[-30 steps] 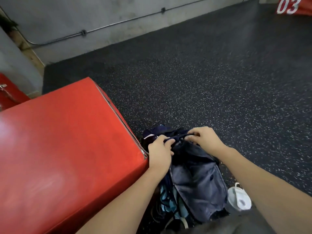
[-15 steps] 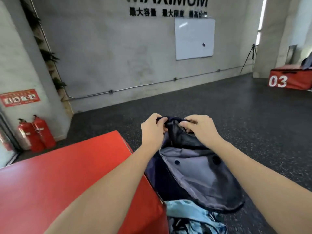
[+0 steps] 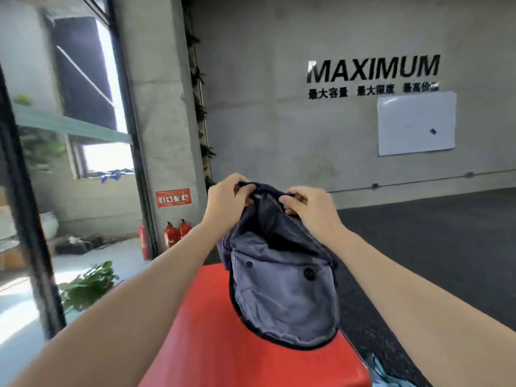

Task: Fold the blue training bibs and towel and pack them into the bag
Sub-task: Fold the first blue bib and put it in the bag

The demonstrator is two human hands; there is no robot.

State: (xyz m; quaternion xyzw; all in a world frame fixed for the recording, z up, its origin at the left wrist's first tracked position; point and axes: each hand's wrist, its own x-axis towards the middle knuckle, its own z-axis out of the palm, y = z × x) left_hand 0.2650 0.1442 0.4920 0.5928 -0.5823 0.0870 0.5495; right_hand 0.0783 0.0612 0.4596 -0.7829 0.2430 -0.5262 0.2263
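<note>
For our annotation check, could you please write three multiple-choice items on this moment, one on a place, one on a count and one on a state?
1. Where does the lower part of the bag hang?
A. Over the red box
B. Inside a locker
C. On the whiteboard

2. How many red fire extinguishers stand by the pillar?
A. One
B. Three
C. Six

3. How is the bag being handled?
A. It lies untouched on the floor
B. One hand carries it by a strap
C. Both hands grip its top edge and hold it up

Answers:
1. A: the bag's flap hangs in front of the red box.
2. B: three fire extinguishers show at the foot of the pillar.
3. C: the left hand and right hand each pinch the raised top edge.
</note>
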